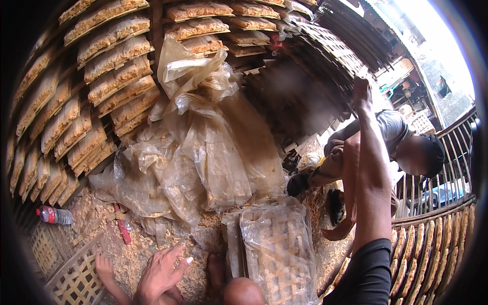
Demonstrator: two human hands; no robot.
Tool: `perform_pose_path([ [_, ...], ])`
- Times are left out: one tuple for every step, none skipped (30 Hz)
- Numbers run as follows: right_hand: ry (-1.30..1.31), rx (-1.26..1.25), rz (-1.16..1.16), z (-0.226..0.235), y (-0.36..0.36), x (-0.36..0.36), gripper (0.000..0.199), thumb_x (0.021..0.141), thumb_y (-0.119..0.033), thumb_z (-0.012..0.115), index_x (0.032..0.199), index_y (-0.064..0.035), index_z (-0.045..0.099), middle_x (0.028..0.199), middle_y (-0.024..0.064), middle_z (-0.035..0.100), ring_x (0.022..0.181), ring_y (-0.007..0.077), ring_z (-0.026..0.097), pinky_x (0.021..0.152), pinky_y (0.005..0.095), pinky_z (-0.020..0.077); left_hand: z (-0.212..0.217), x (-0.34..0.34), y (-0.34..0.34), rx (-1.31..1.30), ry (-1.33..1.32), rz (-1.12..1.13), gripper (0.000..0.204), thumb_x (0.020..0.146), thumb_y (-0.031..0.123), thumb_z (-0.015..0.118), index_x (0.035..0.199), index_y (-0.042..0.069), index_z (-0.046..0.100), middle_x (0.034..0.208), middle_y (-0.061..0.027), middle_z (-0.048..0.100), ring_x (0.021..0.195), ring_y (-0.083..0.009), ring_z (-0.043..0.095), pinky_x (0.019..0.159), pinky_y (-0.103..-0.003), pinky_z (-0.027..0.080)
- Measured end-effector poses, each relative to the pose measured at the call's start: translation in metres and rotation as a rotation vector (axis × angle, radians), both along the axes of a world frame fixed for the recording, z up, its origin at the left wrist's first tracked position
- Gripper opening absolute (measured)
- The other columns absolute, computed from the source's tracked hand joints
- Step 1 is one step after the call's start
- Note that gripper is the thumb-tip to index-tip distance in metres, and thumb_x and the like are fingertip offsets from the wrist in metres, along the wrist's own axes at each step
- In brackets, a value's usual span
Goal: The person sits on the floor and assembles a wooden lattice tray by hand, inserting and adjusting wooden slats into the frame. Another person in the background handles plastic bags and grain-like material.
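Note:
My left hand [161,270] hovers low over the crumb-covered ground, its fingers stretched out and thumb apart, with nothing in it. My right arm, in a black sleeve, reaches far up and away. At its end my right hand [362,91] is closed at the edge of a light bamboo lattice tray [330,47], which tops a leaning stack of dark slatted trays [300,84]. Near my knees lies a lattice tray wrapped in clear plastic [277,244]. Crumpled plastic sheeting [198,147] is heaped ahead of me.
Racks of trays with pale brown slabs [119,66] rise at the left. A bottle [53,215] lies below them, near another lattice tray [76,279]. A person in a cap [396,129] crouches at the right. Another small hand [104,265] shows at lower left. More filled trays [432,254] stand right.

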State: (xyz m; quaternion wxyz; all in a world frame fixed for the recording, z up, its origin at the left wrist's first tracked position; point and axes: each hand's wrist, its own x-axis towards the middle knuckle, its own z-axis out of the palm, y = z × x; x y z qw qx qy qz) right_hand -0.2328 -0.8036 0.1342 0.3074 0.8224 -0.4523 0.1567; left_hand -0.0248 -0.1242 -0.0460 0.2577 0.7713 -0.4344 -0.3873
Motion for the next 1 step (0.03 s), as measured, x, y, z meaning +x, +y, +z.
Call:
perform_pose_path([
  [0.003, -0.001, -0.004, 0.0010, -0.0016, -0.0048, 0.040, 0.101, -0.034, 0.053, 0.127, -0.0095, 0.071, 0.108, 0.0296, 0.071, 0.098, 0.0336, 0.074, 0.087, 0.0495, 0.0552, -0.0016, -0.0004, 0.0012, 0.002, 0.004, -0.006, 0.056, 0.094, 0.034, 0.069, 0.137, 0.000, 0.060, 0.109, -0.0238, 0.072, 0.106, -0.0405, 0.068, 0.097, -0.046, 0.051],
])
